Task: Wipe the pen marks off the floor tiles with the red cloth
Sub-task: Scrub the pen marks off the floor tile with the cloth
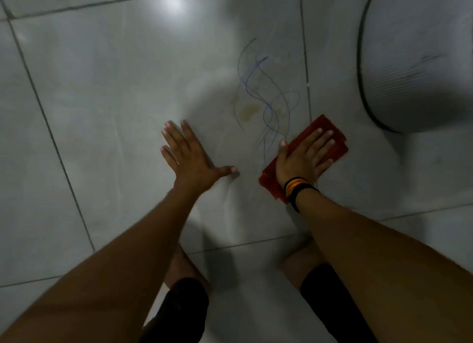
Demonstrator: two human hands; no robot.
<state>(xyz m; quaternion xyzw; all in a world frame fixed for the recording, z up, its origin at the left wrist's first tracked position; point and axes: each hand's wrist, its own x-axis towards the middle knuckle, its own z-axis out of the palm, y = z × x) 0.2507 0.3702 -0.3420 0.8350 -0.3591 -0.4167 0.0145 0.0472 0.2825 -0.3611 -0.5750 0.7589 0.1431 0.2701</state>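
Observation:
Blue pen marks (266, 94) loop across a pale grey floor tile (128, 86), with a yellowish stain (247, 111) among them. A folded red cloth (325, 127) lies flat on the tile just right of the lower end of the marks. My right hand (304, 158) presses down on the cloth with fingers spread, a striped band on the wrist. My left hand (189, 155) rests flat on the bare tile to the left of the marks, fingers apart, holding nothing.
A large white ribbed rounded object (414, 61) with a dark rim stands at the upper right, close to the cloth. Dark grout lines (51, 135) cross the floor. My knees (184, 271) in dark shorts are on the tile below the hands.

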